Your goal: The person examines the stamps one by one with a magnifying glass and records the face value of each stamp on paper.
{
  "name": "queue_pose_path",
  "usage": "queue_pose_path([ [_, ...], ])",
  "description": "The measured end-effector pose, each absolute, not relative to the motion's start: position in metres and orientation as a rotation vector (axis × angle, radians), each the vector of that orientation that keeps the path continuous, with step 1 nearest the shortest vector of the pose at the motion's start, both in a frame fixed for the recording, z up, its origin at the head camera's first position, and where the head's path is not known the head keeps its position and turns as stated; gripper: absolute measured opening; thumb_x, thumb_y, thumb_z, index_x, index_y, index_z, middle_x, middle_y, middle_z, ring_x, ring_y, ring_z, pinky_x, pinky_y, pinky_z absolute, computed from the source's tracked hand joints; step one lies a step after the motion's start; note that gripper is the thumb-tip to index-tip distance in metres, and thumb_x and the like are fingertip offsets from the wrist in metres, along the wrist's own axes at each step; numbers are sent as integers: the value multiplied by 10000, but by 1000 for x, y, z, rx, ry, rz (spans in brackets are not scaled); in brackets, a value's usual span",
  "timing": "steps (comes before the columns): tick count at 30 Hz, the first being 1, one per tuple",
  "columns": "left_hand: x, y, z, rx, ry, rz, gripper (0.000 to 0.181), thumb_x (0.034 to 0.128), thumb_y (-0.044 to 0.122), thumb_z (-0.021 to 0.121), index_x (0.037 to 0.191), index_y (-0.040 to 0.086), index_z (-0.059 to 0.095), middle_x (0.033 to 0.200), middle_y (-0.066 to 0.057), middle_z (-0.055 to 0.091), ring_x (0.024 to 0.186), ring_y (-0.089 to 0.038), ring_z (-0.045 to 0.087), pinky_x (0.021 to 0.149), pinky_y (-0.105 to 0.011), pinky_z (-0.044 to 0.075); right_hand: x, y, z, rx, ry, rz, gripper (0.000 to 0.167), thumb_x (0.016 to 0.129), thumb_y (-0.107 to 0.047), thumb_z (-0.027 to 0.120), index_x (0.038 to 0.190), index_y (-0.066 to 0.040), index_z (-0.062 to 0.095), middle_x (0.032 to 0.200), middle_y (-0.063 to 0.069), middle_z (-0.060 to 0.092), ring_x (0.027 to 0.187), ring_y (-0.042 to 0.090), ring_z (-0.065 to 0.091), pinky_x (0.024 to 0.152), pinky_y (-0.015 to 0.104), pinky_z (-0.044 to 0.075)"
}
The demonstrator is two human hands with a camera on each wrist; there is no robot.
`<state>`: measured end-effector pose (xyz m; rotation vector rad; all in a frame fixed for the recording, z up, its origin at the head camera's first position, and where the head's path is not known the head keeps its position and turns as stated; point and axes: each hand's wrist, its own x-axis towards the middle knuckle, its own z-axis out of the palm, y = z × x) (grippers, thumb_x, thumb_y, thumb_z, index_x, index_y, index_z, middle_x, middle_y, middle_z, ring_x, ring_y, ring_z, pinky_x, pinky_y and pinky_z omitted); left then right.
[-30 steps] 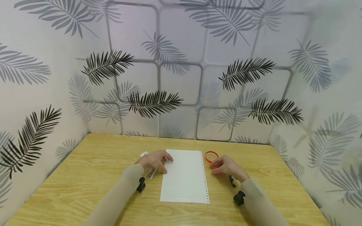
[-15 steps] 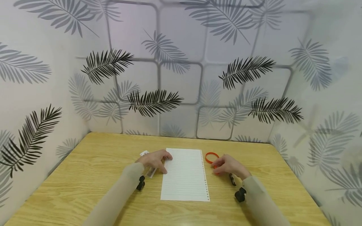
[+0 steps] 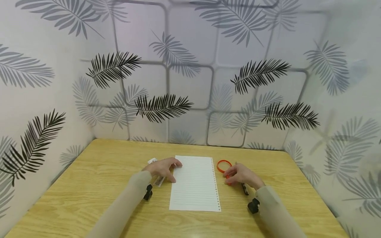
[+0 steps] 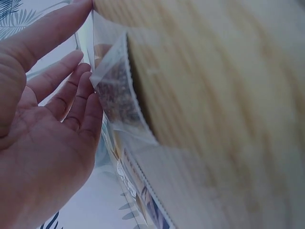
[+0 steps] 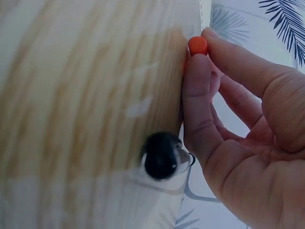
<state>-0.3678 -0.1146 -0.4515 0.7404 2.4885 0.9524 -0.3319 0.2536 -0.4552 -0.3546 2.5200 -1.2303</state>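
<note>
Right of a lined sheet of paper (image 3: 194,185), my right hand (image 3: 241,175) pinches a small orange-red piece with a round end (image 5: 198,45) between thumb and finger. A thin red ring (image 3: 220,170) lies just beyond those fingertips; whether it joins the pinched piece is hidden. Below the right palm lies a black pen (image 3: 245,189), its dark round end nearest the right wrist camera. My left hand (image 3: 162,168) is at the sheet's left edge, fingers relaxed and gripping nothing visible. Partly under it lies a clear plastic packet (image 4: 116,98) with a serrated edge and dark printed contents.
Everything lies on a wood-grain table (image 3: 119,198). A leaf-patterned backdrop (image 3: 190,86) stands behind and at both sides. Punched holes run down the sheet's right edge. A second printed strip with a toothed edge (image 4: 150,200) shows in the left wrist view.
The right hand, with the orange-red piece, has shifted slightly right, and the red ring has moved a little the same way. The left hand has stayed in place.
</note>
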Motion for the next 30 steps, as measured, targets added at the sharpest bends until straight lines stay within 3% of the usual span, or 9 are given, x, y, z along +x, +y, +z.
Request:
queue_pose_path([
  [18,-373,-115,-457,737,2470,931,631,771,67,827,1338,97,552,1402,-105,478,1314,-301,433,1117,-461,346,-334,264,-460,-349,2391,-1371,340,878,-93,725,1168,68,650,911,94,685,697,112,634,642,258,553],
  [30,-374,-118,-455,760,2479,833,752,746,142,860,1410,129,505,1506,-106,384,1409,-302,348,1139,-483,315,-336,281,-455,-462,2397,-1419,315,908,-117,696,1159,66,642,978,137,661,716,164,619,646,300,548],
])
